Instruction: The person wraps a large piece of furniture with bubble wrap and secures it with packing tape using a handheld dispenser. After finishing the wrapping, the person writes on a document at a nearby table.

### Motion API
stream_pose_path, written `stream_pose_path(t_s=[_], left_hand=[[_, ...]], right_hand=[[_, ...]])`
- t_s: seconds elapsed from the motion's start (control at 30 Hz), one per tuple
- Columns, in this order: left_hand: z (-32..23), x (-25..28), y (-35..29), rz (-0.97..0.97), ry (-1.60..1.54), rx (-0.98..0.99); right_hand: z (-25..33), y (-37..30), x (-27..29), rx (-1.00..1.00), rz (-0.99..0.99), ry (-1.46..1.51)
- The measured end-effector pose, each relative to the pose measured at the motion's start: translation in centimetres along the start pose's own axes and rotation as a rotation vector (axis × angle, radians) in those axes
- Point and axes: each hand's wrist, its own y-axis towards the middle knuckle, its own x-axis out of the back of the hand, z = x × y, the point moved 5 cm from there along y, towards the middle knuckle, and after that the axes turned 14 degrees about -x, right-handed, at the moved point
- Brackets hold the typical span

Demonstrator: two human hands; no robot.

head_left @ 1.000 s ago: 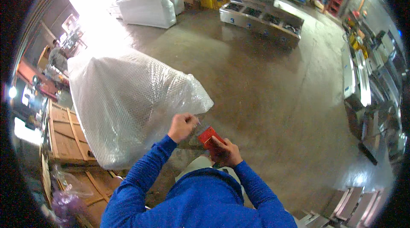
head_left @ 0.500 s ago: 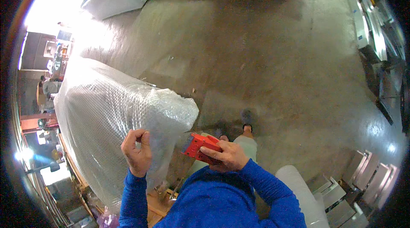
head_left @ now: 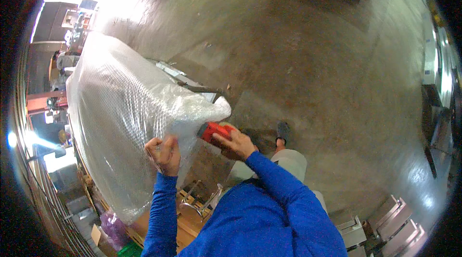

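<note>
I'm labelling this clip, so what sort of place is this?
Probably a workshop or warehouse: there's a broad, bare, stained floor, a large object under bubble wrap, and light grey panels at the lower right.

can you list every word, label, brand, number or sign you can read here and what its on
None can be read.
Red tool in the right hand: blurred, no legible lettering.
Pale panel at the far right: a small dark mark, too small to read.
Bubble wrap: no lettering visible.
</note>
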Motion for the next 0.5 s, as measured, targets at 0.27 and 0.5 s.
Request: stream_pose_path(t_s=[0.27, 0.5], left_hand=[[-1.4, -1.4, -1.0, 0.246, 0.603, -0.191], [-5.2, -14.0, -10.5, 0.838, 0.706, -0.644]], right_hand=[[-1.3, 1.1, -0.4, 0.034, 0.148, 0.096], [-1.5, 1.2, -2.0, -0.327, 0.525, -0.24]])
